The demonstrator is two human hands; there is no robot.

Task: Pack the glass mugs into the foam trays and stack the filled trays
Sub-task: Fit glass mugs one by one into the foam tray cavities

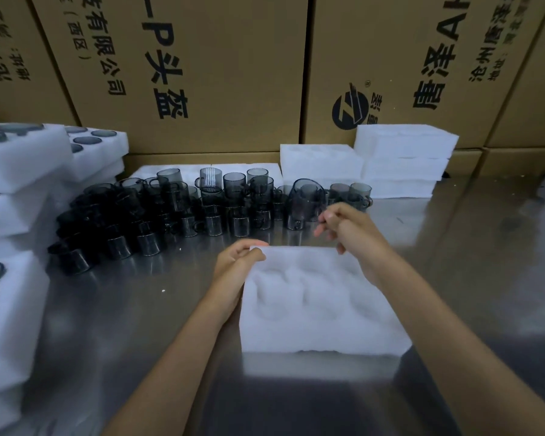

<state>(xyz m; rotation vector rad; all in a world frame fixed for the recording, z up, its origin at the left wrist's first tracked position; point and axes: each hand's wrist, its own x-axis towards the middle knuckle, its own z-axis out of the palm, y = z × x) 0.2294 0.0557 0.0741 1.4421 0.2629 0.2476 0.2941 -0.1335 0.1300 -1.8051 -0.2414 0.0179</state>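
Observation:
A white foam tray (318, 313) with bare round pockets lies on the metal table in front of me. My left hand (238, 262) grips its far left corner, thumb on top. My right hand (350, 229) hovers just above the tray's far right edge with fingers loosely curled, holding nothing that I can see. Behind the tray stand many dark smoked-glass mugs (177, 215), some stacked two high, spread across the table's middle and left.
Filled foam trays (22, 158) are stacked at the left, one more (10, 313) at the near left. Unfilled foam trays (403, 158) are piled at the back right. Big cardboard boxes (202, 73) wall off the back. The steel table (472, 247) shows at the right.

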